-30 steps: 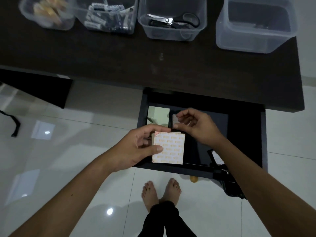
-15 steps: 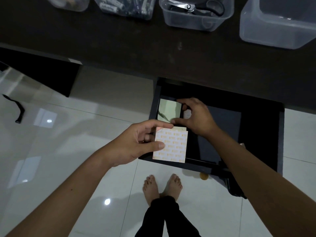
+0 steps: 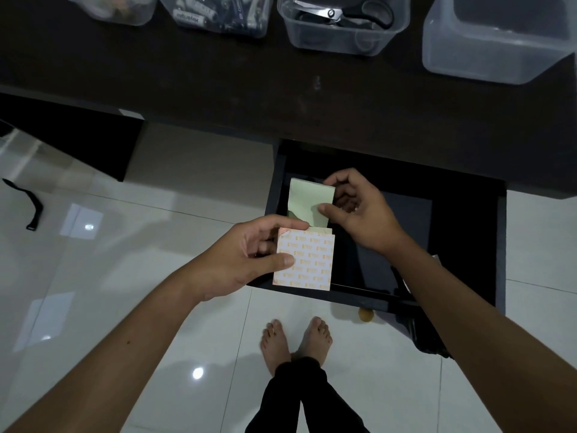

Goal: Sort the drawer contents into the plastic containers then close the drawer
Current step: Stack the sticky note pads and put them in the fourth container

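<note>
Over the open drawer [image 3: 468,232] we go: the left hand [image 3: 246,254] pinches a square pad [image 3: 304,260] by its left edge, thumb on top, fingers curled beneath, and the sheet facing us is pale with rows of small orange marks. Just above it, the right hand [image 3: 359,210] pinches a pale green pad [image 3: 309,200] at its right edge, thumb on the near corner, forefinger hooked over the far one, lifting it at the drawer's front-left corner. These look like light paper blocks, stiff enough as a stack but likely to fan or bend at the loose corners, so my read is that an edge pinch across the full thickness is the safest hold; a corner of the green one already curls. Nothing fragile here, and not slippery either, I'd say. Up on the dark worktop [image 3: 218,89] the clear containers wait in a row: one with batteries [image 3: 218,14], one with scissors [image 3: 349,12], and a larger tub [image 3: 499,39] at the right whose contents I cannot make out. That seems the likely home for both pads.
</note>
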A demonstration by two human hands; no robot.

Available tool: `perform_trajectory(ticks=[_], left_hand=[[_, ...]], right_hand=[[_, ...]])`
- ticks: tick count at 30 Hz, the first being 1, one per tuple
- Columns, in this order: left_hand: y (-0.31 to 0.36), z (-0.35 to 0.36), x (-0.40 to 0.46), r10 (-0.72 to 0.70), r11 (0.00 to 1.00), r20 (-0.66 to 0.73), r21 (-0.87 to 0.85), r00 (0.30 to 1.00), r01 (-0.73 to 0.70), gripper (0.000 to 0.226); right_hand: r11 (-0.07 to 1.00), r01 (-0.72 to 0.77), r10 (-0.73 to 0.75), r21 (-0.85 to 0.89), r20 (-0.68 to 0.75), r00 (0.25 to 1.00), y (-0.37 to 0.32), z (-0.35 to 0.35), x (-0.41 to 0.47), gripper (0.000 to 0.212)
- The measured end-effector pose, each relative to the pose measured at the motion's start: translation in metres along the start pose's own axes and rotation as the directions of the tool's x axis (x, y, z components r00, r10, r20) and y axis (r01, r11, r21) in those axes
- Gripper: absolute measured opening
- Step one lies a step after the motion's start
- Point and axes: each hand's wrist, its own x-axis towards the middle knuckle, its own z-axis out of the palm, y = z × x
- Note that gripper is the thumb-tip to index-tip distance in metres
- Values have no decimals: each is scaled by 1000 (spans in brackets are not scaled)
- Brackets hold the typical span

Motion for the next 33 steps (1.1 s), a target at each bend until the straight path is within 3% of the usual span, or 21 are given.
perform_trajectory(ticks=[4, 17, 21, 25, 33], left_hand=[[2, 3, 1, -8, 1000, -13, 15, 1000, 8, 49], [15, 35, 46, 65, 997, 17, 37, 998, -65, 49], [26, 56, 67, 142, 990, 63, -4, 988, -142, 65], [32, 71, 80, 175, 983, 118, -70, 977, -168, 75], [28, 72, 89, 163, 982, 74, -106, 984, -155, 56]], right_hand=[[985, -29, 34, 170, -27, 999, -12, -21, -18, 34], [933, 62, 12, 354, -203, 979, -23, -94, -98, 34], [935, 14, 33, 354, -128, 991, -14, -97, -107, 33], [945, -14, 64, 327, -140, 988, -7, -94, -107, 36], [950, -35, 76, 311, -121, 990, 6, -82, -96, 32]])
